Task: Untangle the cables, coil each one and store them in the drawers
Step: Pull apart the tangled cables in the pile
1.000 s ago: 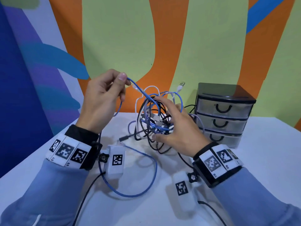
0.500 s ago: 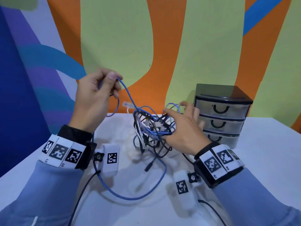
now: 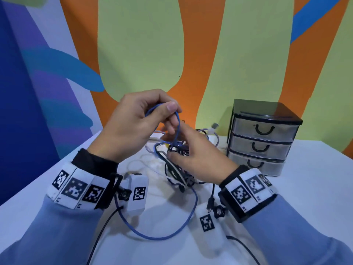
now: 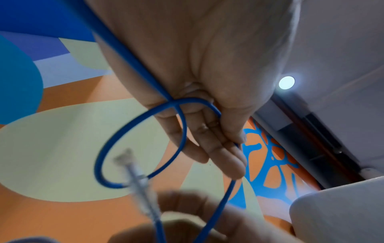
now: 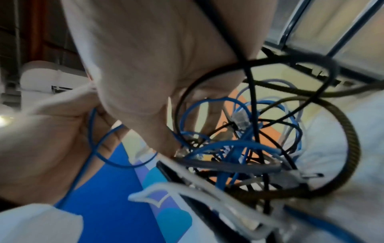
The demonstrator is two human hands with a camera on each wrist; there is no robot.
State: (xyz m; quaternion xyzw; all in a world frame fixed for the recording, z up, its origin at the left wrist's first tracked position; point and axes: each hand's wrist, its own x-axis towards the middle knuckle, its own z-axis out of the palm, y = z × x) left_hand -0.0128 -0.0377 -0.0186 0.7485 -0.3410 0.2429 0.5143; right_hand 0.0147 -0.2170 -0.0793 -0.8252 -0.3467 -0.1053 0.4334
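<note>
A tangle of blue, black and white cables [image 3: 177,169] lies on the white table [image 3: 305,197], left of a small black drawer unit [image 3: 263,136] with three closed drawers. My left hand [image 3: 172,113] is raised above the tangle and pinches the blue cable [image 3: 178,127]. In the left wrist view my left hand [image 4: 232,152] has the blue cable [image 4: 120,49] looped round the fingers. My right hand [image 3: 177,142] grips the top of the tangle between thumb and fingers. In the right wrist view my right hand [image 5: 187,131] reaches into the tangle [image 5: 239,148].
A slack loop of the blue cable [image 3: 162,237] lies on the table near me. White wrist-camera boxes [image 3: 137,194] hang under both wrists with black leads. A black plug [image 3: 210,203] lies by my right wrist. The painted wall stands close behind the table.
My left hand, which had drawn the blue cable out to the left, has come back right and now sits just above my right hand. The tangle has sunk lower on the table.
</note>
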